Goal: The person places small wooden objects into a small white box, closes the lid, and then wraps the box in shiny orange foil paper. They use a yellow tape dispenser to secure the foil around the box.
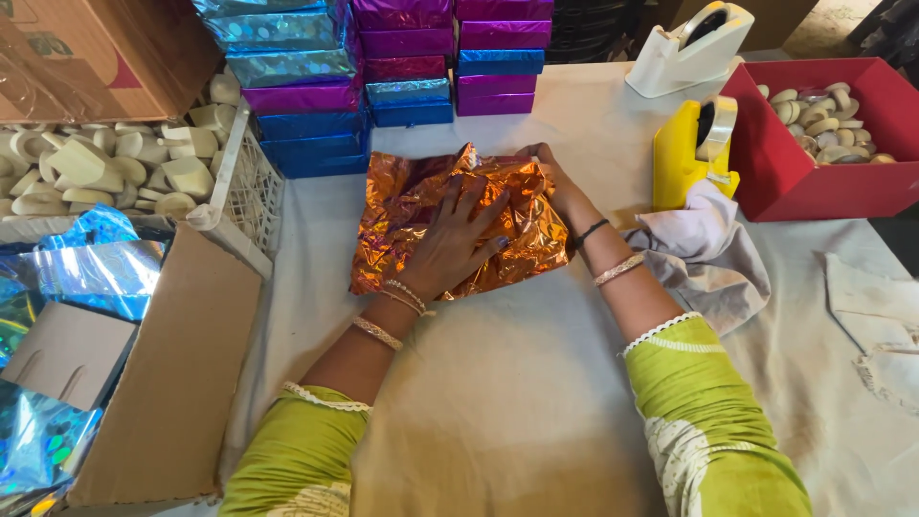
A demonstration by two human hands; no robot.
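A box half wrapped in shiny orange foil paper (407,206) lies on the cloth-covered table (517,383) in front of me. My left hand (450,244) presses flat on top of the foil, fingers spread. My right hand (560,187) grips the foil's right edge and folds it against the box's side. Both wrists wear bangles.
Stacks of boxes wrapped in purple and blue foil (383,67) stand behind. A yellow tape dispenser (689,148) and a white one (689,48) sit at right, beside a red box of round pieces (823,124). A grey cloth (708,254) lies nearby. A white basket (244,182) and cardboard boxes with blue foil (86,278) are at left.
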